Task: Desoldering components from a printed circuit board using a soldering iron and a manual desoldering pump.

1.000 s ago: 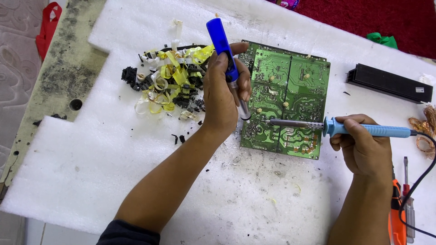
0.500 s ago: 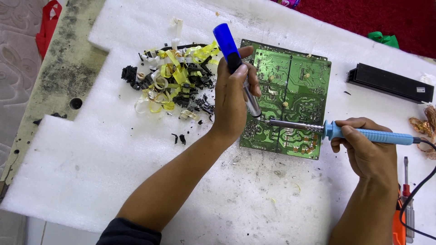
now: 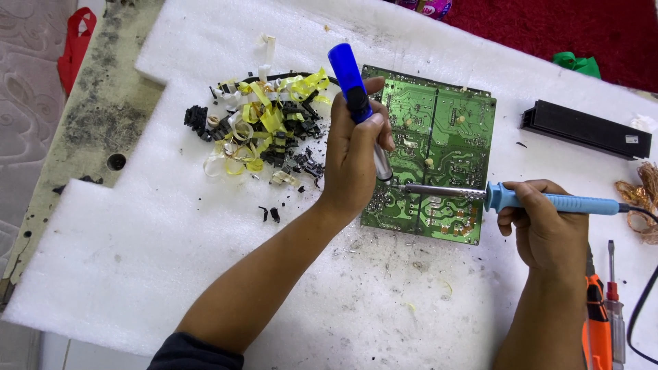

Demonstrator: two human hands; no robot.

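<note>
Nearest to me, at the lower right edge, an orange-handled tool (image 3: 598, 329) and a slim screwdriver (image 3: 612, 301) lie untouched on the white foam sheet (image 3: 137, 260) that covers the tabletop. Just beyond them my right hand (image 3: 545, 229) is wrapped closed around the light blue handle of the soldering iron (image 3: 521, 200), whose metal tip reaches left onto the green circuit board (image 3: 445, 137). My left hand (image 3: 356, 154) is closed around the blue desoldering pump (image 3: 358, 103), held steeply with its nozzle down beside the iron's tip, so both tools meet at one joint near the board's lower left area. The board lies solder side up, flat on the foam, between my two hands. Scattered specks and solder crumbs dot the foam below it. Farther left sits a heap of black parts and yellow tape scraps (image 3: 264, 133), which I judge to be pieces already stripped off, so a good part of the work looks done. Many solder joints remain on the board, so I reckon more is left. Farthest right lies a black bar-shaped part (image 3: 582, 129), with a tangle of copper wire (image 3: 637, 199) near it.
</note>
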